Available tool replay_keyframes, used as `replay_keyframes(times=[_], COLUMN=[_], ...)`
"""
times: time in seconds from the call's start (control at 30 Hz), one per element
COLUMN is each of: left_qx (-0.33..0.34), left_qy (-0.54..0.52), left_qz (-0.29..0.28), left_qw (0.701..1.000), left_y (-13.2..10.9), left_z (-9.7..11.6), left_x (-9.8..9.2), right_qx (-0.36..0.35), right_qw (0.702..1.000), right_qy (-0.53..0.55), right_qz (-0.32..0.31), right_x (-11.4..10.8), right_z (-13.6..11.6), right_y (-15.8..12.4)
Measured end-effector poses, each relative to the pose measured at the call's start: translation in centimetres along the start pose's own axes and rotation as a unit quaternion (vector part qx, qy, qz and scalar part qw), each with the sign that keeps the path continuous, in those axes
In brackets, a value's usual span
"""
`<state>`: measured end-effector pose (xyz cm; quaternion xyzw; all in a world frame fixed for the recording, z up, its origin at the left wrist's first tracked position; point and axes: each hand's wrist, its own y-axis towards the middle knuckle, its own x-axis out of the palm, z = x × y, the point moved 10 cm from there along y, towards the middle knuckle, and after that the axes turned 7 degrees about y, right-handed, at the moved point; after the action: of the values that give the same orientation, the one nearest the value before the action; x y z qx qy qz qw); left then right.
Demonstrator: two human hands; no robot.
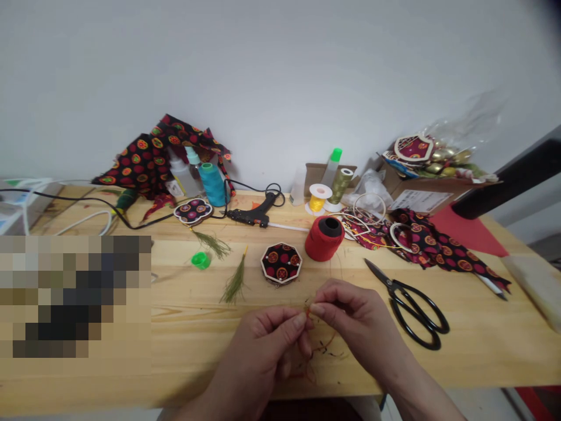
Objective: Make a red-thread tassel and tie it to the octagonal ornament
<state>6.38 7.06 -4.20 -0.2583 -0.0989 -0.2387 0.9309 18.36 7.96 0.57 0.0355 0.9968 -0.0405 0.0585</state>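
Between the fingertips of my left hand (274,345) and my right hand (357,318) is a thin orange-red thread (308,313), pinched by both above the front of the table. Its loose loops hang below my fingers, among small dark wisps; the exact knot or end is too small to make out. Just beyond my hands lies an octagonal wooden-framed piece (281,263) with dark patterned fabric and white pins or beads. A red thread cone (324,238) stands behind my right hand. To its right rest black-handled scissors (412,304), blades partly spread, pointing away.
Green tassels (234,279) and a green cap (200,260) lie left of centre. Behind are a glue gun (254,211), a teal thread cone (214,184), a yellow spool (319,200) and patterned fabric (438,240). A cardboard box (421,196) stands back right. The left foreground is pixelated.
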Motion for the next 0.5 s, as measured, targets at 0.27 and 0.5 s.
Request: replay_keyframes(times=[0.27,0.5], left_qx=[0.002,0.013], left_qy=[0.008,0.104], left_qz=[-0.002,0.023], left_qw=[1.0,0.994], left_y=[0.1,-0.1], left_z=[0.1,0.2], left_x=[0.1,-0.7], right_qx=[0.098,0.111], right_qw=[0.982,0.979], right_qy=[0.158,0.167], right_qz=[-0.028,-0.025], right_x=[0.6,1.2], right_z=[2.2,2.8], right_y=[0.1,0.1])
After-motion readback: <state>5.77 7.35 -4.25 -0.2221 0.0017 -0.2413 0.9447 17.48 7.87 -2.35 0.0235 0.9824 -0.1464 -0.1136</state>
